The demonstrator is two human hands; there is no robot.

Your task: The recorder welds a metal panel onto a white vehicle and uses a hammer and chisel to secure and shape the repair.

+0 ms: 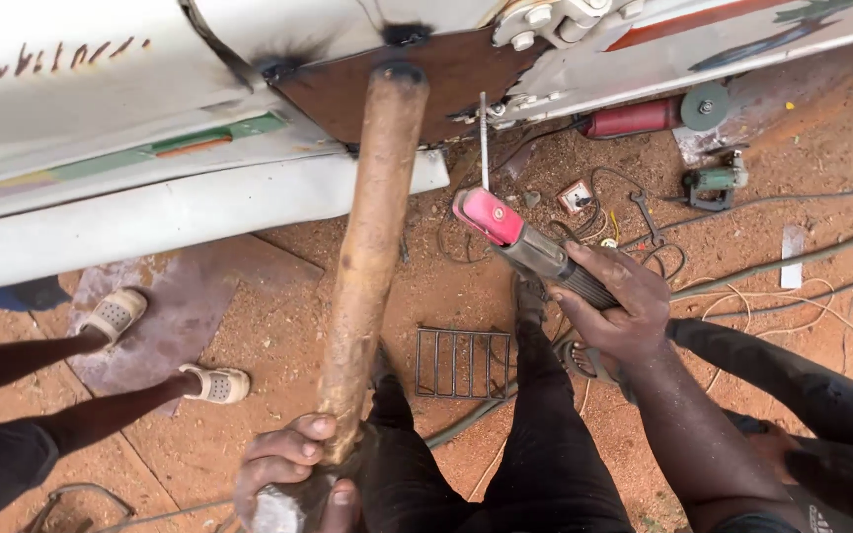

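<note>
The left hand (pixel 288 459) grips a wooden handle (pixel 372 257) pressed against a rusty plate (pixel 446 74), the right hand (pixel 614 306) holds a red-tipped electrode holder (pixel 520 237) beside it, above cables (pixel 762 266) and grinders (pixel 663 114).

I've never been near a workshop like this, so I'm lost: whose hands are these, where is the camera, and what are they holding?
There is one picture, taken by a camera worn on the person's head, looking down past their dark trousers to red dirt ground.

The left hand grips the lower end of a long wooden handle, whose far end presses against a brown metal plate on a white vehicle body. The right hand holds a welding holder with a pink clamp head; a thin welding rod sticks up from it towards the plate.

On the ground lie a red angle grinder, a green tool, tangled cables and a small wire grid. At the left, another person's legs in pale sandals stand on a metal sheet.
</note>
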